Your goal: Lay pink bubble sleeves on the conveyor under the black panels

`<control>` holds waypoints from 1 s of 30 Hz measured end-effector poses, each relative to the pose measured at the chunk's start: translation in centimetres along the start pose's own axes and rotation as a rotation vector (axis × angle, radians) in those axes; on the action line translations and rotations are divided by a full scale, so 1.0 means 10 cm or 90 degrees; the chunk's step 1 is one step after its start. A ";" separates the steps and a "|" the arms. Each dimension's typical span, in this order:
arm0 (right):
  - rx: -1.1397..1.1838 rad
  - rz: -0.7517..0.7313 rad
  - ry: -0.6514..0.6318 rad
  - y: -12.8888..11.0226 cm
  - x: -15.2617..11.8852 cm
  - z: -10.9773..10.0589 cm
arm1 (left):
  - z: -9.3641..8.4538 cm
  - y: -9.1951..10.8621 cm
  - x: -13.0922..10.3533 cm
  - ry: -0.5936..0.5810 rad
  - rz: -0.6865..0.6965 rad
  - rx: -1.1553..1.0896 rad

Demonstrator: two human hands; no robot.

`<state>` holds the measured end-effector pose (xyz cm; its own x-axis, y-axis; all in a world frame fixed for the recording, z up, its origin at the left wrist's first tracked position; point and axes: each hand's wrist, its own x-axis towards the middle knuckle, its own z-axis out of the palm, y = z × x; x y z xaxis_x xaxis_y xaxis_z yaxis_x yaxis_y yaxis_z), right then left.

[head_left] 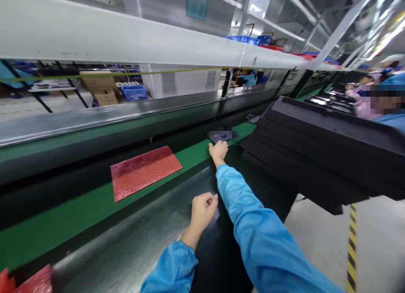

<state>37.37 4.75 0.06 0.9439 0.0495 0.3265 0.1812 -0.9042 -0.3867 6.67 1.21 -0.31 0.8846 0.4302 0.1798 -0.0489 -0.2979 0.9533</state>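
Observation:
My right hand (219, 150) is stretched far forward over the green strip (196, 154), at the near edge of a flat dark item (220, 136). Its fingertips meet that edge, but whether they grip it is not clear. Nearer to me, my left hand (204, 209) is closed above the dark worktop (152, 225), fingers curled in, and nothing shows in it. A red bubble-wrap sheet (145, 172) lies on the green strip to the left, touched by neither hand.
Black sheets (316, 149) are stacked at the right and overhang the worktop. More red wrap (36, 281) lies at the lower left. A metal ledge (126, 111) runs behind the strip, under a white beam (126, 37). People sit at the far right.

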 end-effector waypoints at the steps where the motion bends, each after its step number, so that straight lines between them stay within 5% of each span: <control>1: -0.019 0.010 0.002 -0.02 -0.05 -0.02 | -0.01 0.00 -0.03 -0.006 0.003 0.002; 8: -0.026 -0.020 -0.065 -0.02 -0.13 0.00 | -0.05 -0.18 -0.01 -0.044 -0.016 0.017; 18: -0.014 -0.078 -0.126 -0.01 -0.11 -0.03 | -0.04 -0.16 -0.01 -0.055 -0.024 0.024; 30: 0.079 -0.024 -0.043 0.06 -0.12 -0.08 | -0.06 -0.12 0.00 -0.040 -0.002 0.018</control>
<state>36.09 3.84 0.12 0.9513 0.1148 0.2862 0.2460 -0.8422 -0.4797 6.41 2.07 -1.36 0.9120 0.3775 0.1603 -0.0334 -0.3213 0.9464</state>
